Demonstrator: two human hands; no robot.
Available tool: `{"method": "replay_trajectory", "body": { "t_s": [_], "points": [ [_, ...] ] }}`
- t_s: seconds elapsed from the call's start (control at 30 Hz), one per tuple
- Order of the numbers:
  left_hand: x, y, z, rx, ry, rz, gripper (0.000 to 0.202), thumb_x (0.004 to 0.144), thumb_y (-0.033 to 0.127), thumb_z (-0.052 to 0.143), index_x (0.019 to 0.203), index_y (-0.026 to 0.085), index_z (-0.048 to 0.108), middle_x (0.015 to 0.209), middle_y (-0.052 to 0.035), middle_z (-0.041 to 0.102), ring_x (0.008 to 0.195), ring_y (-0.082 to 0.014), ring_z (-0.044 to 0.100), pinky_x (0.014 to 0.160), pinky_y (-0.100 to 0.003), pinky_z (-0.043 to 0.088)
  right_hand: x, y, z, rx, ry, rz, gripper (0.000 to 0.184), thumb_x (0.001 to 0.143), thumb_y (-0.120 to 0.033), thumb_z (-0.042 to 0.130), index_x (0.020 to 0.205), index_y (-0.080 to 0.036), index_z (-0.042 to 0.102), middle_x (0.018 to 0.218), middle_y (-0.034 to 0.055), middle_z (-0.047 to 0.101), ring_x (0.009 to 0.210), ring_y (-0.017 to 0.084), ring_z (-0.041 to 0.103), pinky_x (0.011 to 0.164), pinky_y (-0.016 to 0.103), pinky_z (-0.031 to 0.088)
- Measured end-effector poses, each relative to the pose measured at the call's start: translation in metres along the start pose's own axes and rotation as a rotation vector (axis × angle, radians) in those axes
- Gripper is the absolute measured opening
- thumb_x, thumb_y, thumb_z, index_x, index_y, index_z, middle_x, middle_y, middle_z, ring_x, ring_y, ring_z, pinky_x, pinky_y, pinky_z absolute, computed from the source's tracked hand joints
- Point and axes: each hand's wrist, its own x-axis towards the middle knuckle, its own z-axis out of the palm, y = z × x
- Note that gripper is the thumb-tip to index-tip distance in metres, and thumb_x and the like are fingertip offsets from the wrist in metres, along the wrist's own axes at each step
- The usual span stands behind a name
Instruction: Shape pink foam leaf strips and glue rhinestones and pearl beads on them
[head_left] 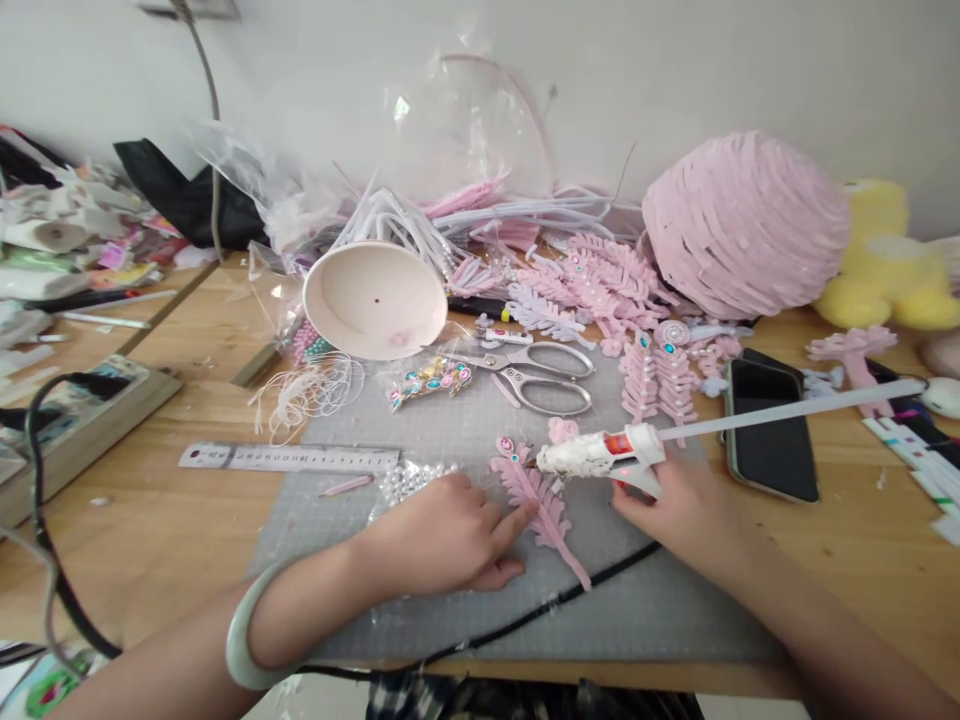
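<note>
A pink fuzzy feather (536, 492) made of pipe cleaner lies on the grey cutting mat (337, 600), with a pink gem and a blue gem near its upper end. My left hand (450, 530) presses its index fingertip on the feather's left edge; the thumb is apart and the other fingers curl under. My right hand (675, 500) is wrapped round a white hot glue gun (600, 452), whose nozzle points left at the gems. A long glue stick (787, 408) juts from the gun's back. A bag of pearl beads (416, 482) lies by my left knuckles.
Metal scissors (536, 375), a bag of gems (431, 382), a steel ruler (289, 457) and a phone (772, 425) surround the work. Behind stand a white bowl (375, 300), finished pink feathers (637, 375) and a pink wrapped ball (750, 225). A black cable (517, 625) crosses the mat's front.
</note>
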Motion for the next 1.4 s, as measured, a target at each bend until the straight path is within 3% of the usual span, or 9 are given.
{"method": "replay_trajectory", "body": {
  "t_s": [0.57,0.83,1.2,1.4],
  "points": [
    [-0.0011,0.0002,0.0029,0.009,0.062,0.012,0.040,0.092,0.039,0.044,0.118,0.009,0.052,0.069,-0.0048,0.066,0.056,-0.0185,0.059,0.048,-0.030,0.035,0.0001,0.0016,0.0033,-0.112,0.009,-0.075,0.019,0.074,-0.025,0.046,0.077,-0.016,0.062,0.064,0.0077,0.066,0.061,0.025,0.065,0.052,0.029,0.043],
    [-0.0007,-0.0019,0.0058,0.007,0.093,0.036,0.039,0.090,0.038,0.047,0.117,0.011,0.053,0.068,-0.0020,0.066,0.054,-0.0191,0.059,0.046,-0.032,0.033,-0.0003,0.0029,0.0015,0.054,0.038,-0.061,0.026,0.078,-0.040,0.055,0.091,-0.019,0.062,0.078,0.0061,0.071,0.073,0.024,0.068,0.059,0.029,0.048],
    [-0.0015,-0.0005,0.0047,-0.008,0.071,0.034,0.041,0.091,0.038,0.047,0.119,0.009,0.051,0.069,-0.0026,0.066,0.054,-0.0194,0.059,0.046,-0.034,0.036,0.0000,0.0076,-0.0028,0.063,-0.037,-0.093,0.021,0.078,-0.036,0.053,0.088,-0.020,0.063,0.077,0.0045,0.070,0.072,0.022,0.066,0.059,0.027,0.047],
    [-0.0017,-0.0001,0.0054,-0.007,0.073,0.029,0.040,0.091,0.038,0.046,0.119,0.010,0.052,0.068,-0.0035,0.066,0.055,-0.0195,0.060,0.047,-0.031,0.034,-0.0027,0.0064,-0.0016,-0.052,-0.048,-0.071,0.017,0.075,-0.030,0.048,0.074,-0.019,0.060,0.063,0.0051,0.065,0.062,0.022,0.063,0.054,0.028,0.043]
  ]
}}
